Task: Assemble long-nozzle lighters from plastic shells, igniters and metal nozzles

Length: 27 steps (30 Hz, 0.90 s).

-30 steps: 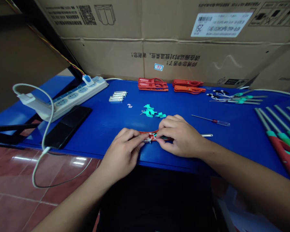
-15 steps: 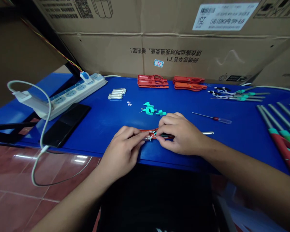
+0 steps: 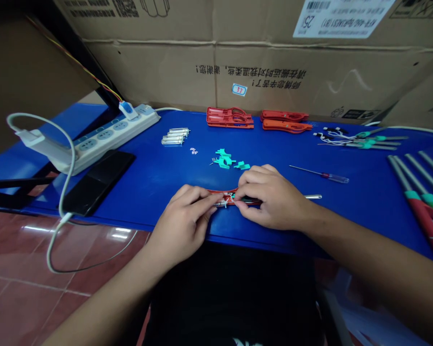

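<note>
A red lighter shell lies near the table's front edge, with white wires, a clear tank and a green part in it. My left hand grips the shell's left part, its fingers over the tank. My right hand is closed in a pinch at the white wires, over the right part of the shell. A metal tube sticks out to the right from behind this hand. Behind the hands lie green plastic pieces and small metal pins.
Clear tanks, red shells and orange-red shells lie at the back. To the right are a screwdriver, wired tubes and lighters. A phone and power strip sit left. A cardboard box stands behind.
The camera view has shifted slightly. Both hands stay at the red shell, with hardly any movement of the fingers.
</note>
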### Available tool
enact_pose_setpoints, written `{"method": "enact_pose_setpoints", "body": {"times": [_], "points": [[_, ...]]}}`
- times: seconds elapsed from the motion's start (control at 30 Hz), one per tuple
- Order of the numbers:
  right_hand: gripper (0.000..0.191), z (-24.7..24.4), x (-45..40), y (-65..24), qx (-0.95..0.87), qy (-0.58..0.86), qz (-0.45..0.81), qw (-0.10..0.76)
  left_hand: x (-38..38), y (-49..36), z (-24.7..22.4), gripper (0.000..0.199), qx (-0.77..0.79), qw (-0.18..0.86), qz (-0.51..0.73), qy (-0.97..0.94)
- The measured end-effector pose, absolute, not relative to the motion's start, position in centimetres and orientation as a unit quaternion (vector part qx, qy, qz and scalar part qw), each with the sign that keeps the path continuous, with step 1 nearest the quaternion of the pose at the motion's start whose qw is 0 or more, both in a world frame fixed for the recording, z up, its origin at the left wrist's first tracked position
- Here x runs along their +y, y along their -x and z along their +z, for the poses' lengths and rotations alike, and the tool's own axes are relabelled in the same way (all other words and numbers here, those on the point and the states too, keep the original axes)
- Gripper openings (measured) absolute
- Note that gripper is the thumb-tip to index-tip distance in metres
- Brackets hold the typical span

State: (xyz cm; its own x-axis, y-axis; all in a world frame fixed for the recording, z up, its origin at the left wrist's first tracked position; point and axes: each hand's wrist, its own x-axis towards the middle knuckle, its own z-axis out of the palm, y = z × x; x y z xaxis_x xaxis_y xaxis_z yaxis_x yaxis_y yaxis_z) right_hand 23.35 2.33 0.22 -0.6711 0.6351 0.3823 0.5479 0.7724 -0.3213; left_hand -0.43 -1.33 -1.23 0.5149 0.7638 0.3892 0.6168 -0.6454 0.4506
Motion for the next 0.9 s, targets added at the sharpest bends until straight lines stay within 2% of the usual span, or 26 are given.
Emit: {"method": "enact_pose_setpoints", "body": {"times": [0.9], "points": [[0.012,0.57,2.31,-23.34,-0.909,0.327,0.106,0.235,-1.29,0.22,-0.83,0.034,0.401,0.130,0.289,-0.859]]}}
